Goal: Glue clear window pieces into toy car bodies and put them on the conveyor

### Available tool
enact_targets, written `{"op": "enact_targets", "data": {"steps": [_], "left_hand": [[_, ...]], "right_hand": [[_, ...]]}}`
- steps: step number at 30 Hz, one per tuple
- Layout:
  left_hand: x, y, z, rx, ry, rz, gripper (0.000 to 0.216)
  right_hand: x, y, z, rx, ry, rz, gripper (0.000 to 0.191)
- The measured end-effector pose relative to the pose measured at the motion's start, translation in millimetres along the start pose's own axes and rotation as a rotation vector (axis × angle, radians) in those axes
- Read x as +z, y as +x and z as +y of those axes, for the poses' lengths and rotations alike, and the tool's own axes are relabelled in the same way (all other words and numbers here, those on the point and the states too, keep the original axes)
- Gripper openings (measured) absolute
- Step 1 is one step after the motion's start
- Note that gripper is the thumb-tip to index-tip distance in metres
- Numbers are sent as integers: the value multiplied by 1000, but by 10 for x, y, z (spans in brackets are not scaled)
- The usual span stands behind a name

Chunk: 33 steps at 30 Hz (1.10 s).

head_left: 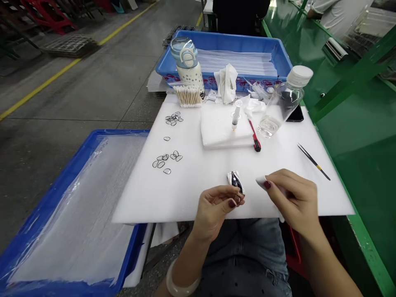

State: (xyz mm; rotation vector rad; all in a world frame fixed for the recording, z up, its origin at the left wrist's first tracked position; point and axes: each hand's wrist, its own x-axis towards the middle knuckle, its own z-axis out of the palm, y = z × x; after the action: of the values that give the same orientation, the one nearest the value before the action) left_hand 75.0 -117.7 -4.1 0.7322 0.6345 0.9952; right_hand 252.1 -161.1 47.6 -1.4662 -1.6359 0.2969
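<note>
My left hand point(218, 204) is near the front edge of the white foam board point(185, 198), thumb and fingertips pinched together. Whatever lies between them is too small to make out. Just beyond those fingertips is a small glossy black part point(235, 180) with white material around it; whether the fingers touch it I cannot tell. To the right, my right hand point(292, 198) is closed on a white wipe point(261, 181), its pointed end sticking out past the thumb. Thin black rings point(167, 159) lie in loose groups on the board's left side.
A foam block point(219, 132) bears a syringe point(235, 117). Beside it are a red cutter point(255, 138), a clear bottle point(278, 107) and tweezers point(314, 161). Cotton swabs point(187, 97), a tumbler point(188, 66) and a blue bin point(247, 39) stand behind. A blue tray point(77, 154) is at left.
</note>
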Motion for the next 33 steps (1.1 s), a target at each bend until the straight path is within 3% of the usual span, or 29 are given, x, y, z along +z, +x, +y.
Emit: {"op": "enact_targets", "data": {"steps": [3,6,8,11,16,24,33], "left_hand": [[-62,-10,37,264,549,107,12],[-108,6,9,594,1064,167,13],[-116,17,-34,719,1205,111,16],[-103,23,-88,791,1289,23,19],[-83,30,-91,748,1352,25,16],[-125,33,-8,484,1278,69,23],[-103,76,17,437,1268,52,24]], "right_hand": [[171,-65,155,198,64,-33,17],[316,-115,226,284,38,-91,18],[361,-125,232,300,6,-127,16],[371,-118,227,294,-27,-180,12],[362,-115,236,270,-87,-235,12],[357,-88,240,292,-79,-267,12],[373,-89,237,317,-83,-264,12]]}}
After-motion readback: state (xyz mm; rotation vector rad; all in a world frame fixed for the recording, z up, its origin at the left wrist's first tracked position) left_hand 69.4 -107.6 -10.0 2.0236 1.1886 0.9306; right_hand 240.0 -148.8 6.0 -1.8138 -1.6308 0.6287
